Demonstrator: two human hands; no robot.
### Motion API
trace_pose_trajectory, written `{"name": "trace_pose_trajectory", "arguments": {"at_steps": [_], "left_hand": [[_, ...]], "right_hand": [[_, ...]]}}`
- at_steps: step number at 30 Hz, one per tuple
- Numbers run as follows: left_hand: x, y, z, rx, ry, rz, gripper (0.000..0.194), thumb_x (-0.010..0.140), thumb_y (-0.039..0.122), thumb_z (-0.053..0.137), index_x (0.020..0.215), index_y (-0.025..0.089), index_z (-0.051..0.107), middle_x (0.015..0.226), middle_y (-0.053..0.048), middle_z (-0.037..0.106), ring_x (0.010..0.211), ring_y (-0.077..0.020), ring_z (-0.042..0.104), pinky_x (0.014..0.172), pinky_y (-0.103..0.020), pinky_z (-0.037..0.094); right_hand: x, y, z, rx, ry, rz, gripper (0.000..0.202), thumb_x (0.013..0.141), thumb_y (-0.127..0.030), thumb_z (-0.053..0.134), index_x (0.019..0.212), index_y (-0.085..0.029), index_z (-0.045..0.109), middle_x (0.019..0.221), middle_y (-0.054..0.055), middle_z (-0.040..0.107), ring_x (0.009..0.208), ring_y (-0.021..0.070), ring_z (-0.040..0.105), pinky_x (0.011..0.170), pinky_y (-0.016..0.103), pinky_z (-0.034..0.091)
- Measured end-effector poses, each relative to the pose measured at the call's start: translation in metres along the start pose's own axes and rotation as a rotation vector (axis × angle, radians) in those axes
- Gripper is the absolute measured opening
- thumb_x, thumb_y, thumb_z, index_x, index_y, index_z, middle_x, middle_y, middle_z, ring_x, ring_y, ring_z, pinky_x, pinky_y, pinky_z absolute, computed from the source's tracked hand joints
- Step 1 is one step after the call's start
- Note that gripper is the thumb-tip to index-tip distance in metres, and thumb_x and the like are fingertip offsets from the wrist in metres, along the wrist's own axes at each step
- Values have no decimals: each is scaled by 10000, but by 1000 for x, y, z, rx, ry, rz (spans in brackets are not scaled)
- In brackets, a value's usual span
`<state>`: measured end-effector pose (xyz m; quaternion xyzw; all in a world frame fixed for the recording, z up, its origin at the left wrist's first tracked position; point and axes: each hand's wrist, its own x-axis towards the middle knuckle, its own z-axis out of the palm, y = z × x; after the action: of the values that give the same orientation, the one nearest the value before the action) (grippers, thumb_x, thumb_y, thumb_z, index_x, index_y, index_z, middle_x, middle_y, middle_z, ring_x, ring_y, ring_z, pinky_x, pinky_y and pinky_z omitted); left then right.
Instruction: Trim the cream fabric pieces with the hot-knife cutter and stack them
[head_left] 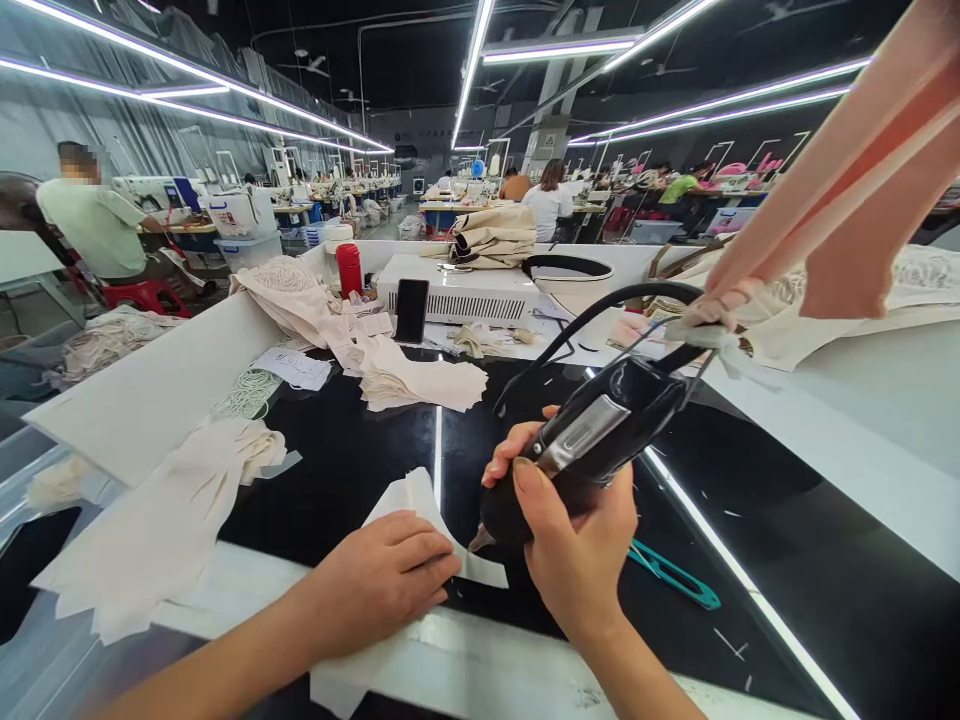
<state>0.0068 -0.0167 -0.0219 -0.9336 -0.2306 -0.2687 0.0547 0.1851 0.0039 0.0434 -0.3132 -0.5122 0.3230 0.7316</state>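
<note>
Tool (pixel 581 450): glossy blk plastic + metal plate | fabric pcs (pixel 424 383): matt cloth | tabletop (pixel 337 440): glossy blk

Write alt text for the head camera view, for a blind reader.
A right hand grips a black corded tool while a left hand rests on pale fabric over a glossy black tabletop. Cloth piles lie nearby; behind, people work in a workshop.

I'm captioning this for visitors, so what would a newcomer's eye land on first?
Probably the bulky black handheld tool with a silver plate, gripped in the right hand over the glossy black tabletop. Next, the peach cloth hanging at upper right, then the bright red cylindrical container standing toward the back, left of centre.
</note>
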Motion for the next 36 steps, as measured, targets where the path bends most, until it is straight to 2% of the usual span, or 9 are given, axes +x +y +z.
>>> {"name": "trace_pose_trajectory", "arguments": {"at_steps": [7,15,25,32,36], "left_hand": [[0,0,2,14,-17,1,189,1060,210,509,1167,126,641,1063,-82,725,1009,-190,687,1003,-359,579],[0,1,1,2,-3,3,210,1069,205,479,1156,118,649,1059,-84,726,998,-196,686,990,-373,590],[1,0,0,18,13,6,196,1065,207,500,1144,122,658,1032,-83,728,987,-187,692,960,-340,600],[0,0,0,2,12,5,213,1068,201,484,1148,113,660,1036,-91,726,985,-198,687,938,-352,610],[0,0,0,5,7,5,191,1057,202,512,1147,114,656,1043,-89,726,993,-197,691,955,-350,605]], "right_hand": [[-3,0,-2,21,-17,15,239,857,-239,756,1026,-301,598,848,-52,678,622,114,646,574,250,570],[-2,-2,-1,-33,-32,-18,204,876,-187,706,1002,-293,586,837,-50,672,620,109,644,588,247,580],[-4,-6,-14,-43,11,0,261,859,-278,762,1054,-290,589,841,-36,667,618,131,645,557,267,566],[-3,-7,-13,-66,12,-3,202,869,-255,743,988,-280,582,842,-34,659,613,127,636,554,268,561],[-6,-10,-11,-1,20,22,285,865,-267,753,1095,-287,585,842,-32,657,623,131,638,577,285,576]]}}
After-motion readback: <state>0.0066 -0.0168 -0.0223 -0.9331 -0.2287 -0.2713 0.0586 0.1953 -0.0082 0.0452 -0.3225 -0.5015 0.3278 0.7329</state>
